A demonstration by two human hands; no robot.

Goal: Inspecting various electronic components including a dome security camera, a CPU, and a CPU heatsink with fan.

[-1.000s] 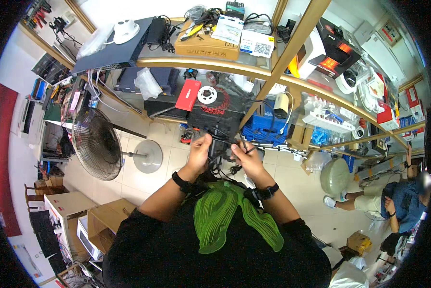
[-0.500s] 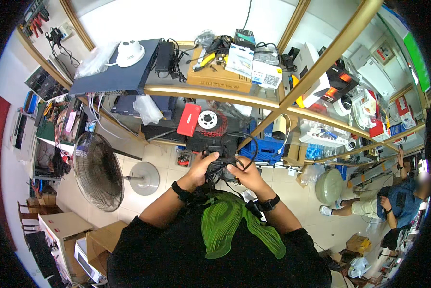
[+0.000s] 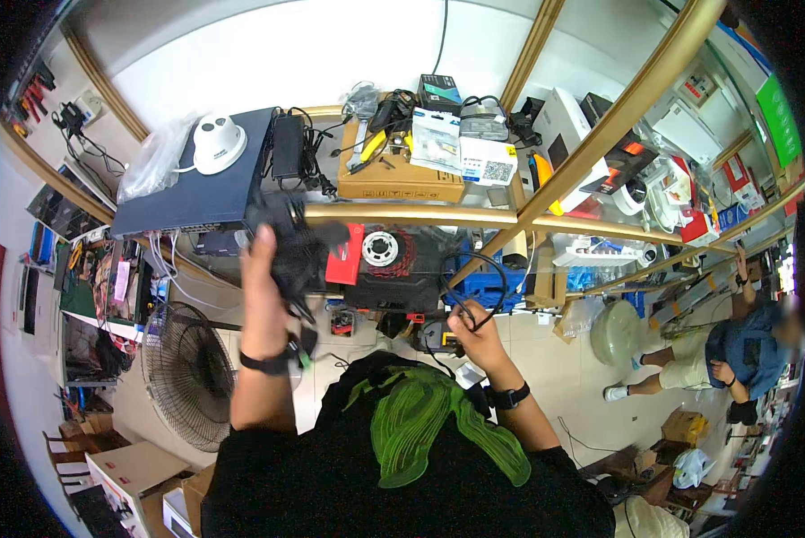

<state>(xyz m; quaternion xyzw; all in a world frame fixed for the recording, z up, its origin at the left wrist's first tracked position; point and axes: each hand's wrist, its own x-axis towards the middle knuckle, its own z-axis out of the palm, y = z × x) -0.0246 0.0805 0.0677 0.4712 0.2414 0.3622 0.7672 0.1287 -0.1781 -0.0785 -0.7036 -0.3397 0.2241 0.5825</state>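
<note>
My left hand (image 3: 261, 291) is raised at the left, by the front of the shelf, closed on a bundle of black cables (image 3: 288, 247). Motion smears the bundle, so its exact parts cannot be made out. Right of the middle, my right hand (image 3: 477, 339) pinches a black cable (image 3: 503, 289), which arches up in a loop in front of a blue case. Between the hands, beyond them, lie a red box (image 3: 345, 255) and a black case (image 3: 393, 294) with a white-and-red disc on it.
A glass shelf carries a dark blue flat device (image 3: 183, 199), a white dome camera (image 3: 220, 145), a black power adapter (image 3: 288, 148) and a cardboard box (image 3: 398, 186). A standing fan (image 3: 187, 377) is at the left. Another person (image 3: 743, 345) is at the far right.
My left hand has moved left and up with the bundle, away from my right hand. My right hand has shifted slightly right and down, keeping one looped cable.
</note>
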